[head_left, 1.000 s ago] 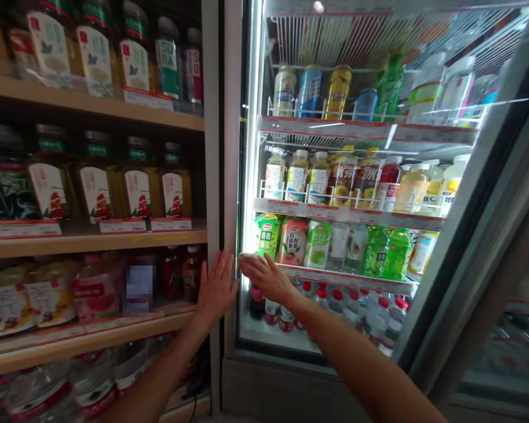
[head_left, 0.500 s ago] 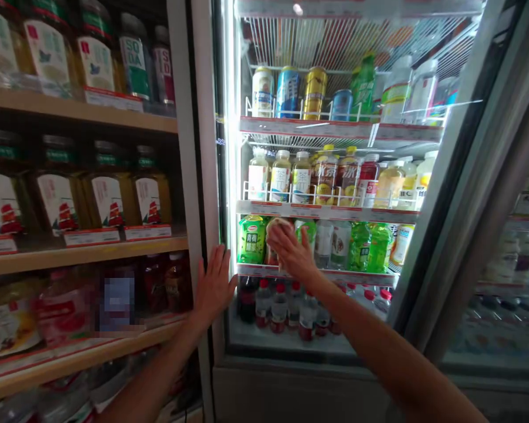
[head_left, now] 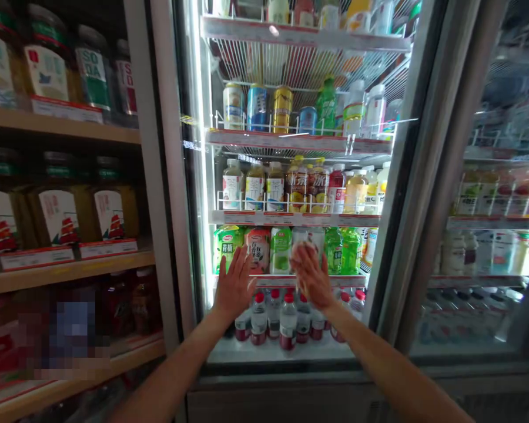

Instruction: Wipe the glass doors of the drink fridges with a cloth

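My left hand [head_left: 235,283] is raised with its fingers stretched up, flat against or just in front of the glass door [head_left: 229,355] of a lit drinks fridge. Behind its fingers stand a green tea bottle [head_left: 226,241] and a red-labelled bottle [head_left: 257,249]. My right hand [head_left: 312,279] is at the same glass farther right, blurred by motion. Under its bent fingers is a crumpled pinkish-beige cloth [head_left: 303,249], of which little shows. Behind the right hand, clear bottles are partly hidden. Both forearms reach in from below.
Wooden shelves [head_left: 70,267] with large juice bottles [head_left: 57,211] stand to the left. A grey door frame [head_left: 432,194] rises on the right, with a second drinks fridge [head_left: 494,223] beyond. Inside the lit fridge are cans [head_left: 283,110] and several red-capped bottles [head_left: 288,320].
My left hand has moved right from the fridge's left frame to the glass. My right hand has shifted right along the glass with the cloth. The view has turned right and slightly up.
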